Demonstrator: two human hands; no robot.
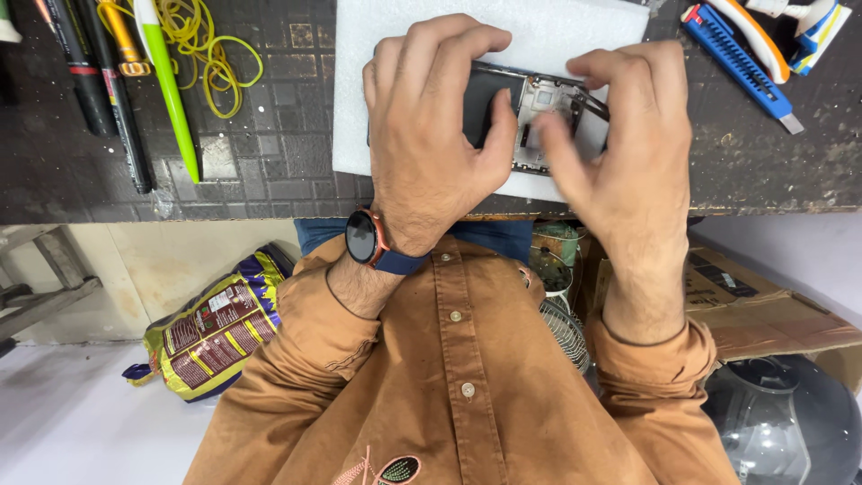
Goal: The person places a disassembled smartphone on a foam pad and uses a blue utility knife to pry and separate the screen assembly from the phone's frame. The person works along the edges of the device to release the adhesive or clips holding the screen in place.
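An opened mobile phone [539,99] with its back cover off lies on a white foam pad [557,36] on the dark workbench. My left hand [431,126] grips the phone's left side, thumb pressed on the dark battery area. My right hand [628,144] rests over the phone's right side, thumb and fingertips pinched at the exposed circuit board; whether a small tool or part is between them is hidden. A round watch [364,238] sits on my left wrist.
A green pen [171,90], black markers [103,81] and yellow rubber bands [211,54] lie at the bench's left. A blue utility knife [736,58] lies at the right. Below the bench edge are a printed bag [215,332], a cardboard box [763,305] and a dark helmet [781,422].
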